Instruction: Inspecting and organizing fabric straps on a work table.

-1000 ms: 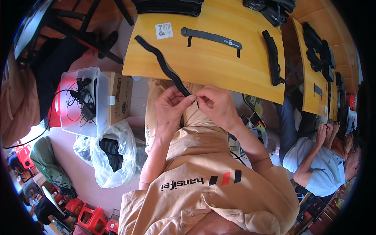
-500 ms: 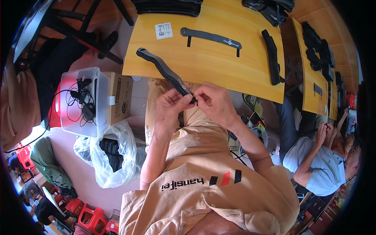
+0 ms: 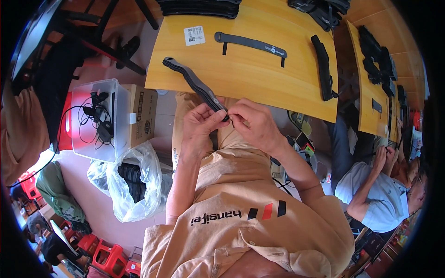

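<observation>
A stack of long dark grey straps (image 3: 197, 84) rests its far end on the yellow table's near edge and slopes down toward my lap. My left hand (image 3: 202, 124) grips the near end, with the thumb on top. Close beside it, my right hand (image 3: 250, 121) is closed in a pinch at the stack's tip, on a thin black tab whose end shows below the fingertips. On the table lies a single grey strap (image 3: 250, 44) with a pale print and two short black tabs sticking out.
More dark straps (image 3: 321, 67) lie at the yellow table's (image 3: 259, 83) right side. A black pile (image 3: 199, 8) and a white label (image 3: 194, 35) are farther back. To the left stand a clear bin (image 3: 95, 139) of cables, a carton (image 3: 143, 111) and a plastic bag (image 3: 150, 185). A co-worker (image 3: 371, 194) sits at right.
Both hands shift very slightly, still together at the stack's near end. My right fingertips move a little left and down, and more of the thin black tab shows below them.
</observation>
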`<state>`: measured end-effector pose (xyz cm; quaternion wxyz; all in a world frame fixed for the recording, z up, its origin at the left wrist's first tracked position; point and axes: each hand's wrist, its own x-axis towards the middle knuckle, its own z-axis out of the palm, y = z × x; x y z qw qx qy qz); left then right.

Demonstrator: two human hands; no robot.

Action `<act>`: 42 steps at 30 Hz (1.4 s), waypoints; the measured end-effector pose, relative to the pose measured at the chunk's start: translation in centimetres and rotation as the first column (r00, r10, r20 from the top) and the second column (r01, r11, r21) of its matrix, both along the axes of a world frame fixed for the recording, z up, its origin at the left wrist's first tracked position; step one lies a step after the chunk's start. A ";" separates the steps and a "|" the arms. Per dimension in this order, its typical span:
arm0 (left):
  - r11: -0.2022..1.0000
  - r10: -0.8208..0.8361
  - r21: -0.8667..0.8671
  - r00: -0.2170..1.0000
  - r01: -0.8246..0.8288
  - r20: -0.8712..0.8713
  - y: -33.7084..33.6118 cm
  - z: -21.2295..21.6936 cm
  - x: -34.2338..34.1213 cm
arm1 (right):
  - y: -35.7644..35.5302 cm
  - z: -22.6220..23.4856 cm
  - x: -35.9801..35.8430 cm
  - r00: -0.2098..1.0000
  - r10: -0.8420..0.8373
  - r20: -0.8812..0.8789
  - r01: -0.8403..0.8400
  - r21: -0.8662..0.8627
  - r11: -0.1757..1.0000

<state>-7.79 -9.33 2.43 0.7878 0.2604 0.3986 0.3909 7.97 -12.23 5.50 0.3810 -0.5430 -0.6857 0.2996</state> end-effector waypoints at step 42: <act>0.897 -0.341 0.143 0.860 0.419 -0.379 0.8 1.2 -1.6 | 1.2 -1.9 0.0 0.913 -0.019 -0.407 -0.123 -0.319 0.940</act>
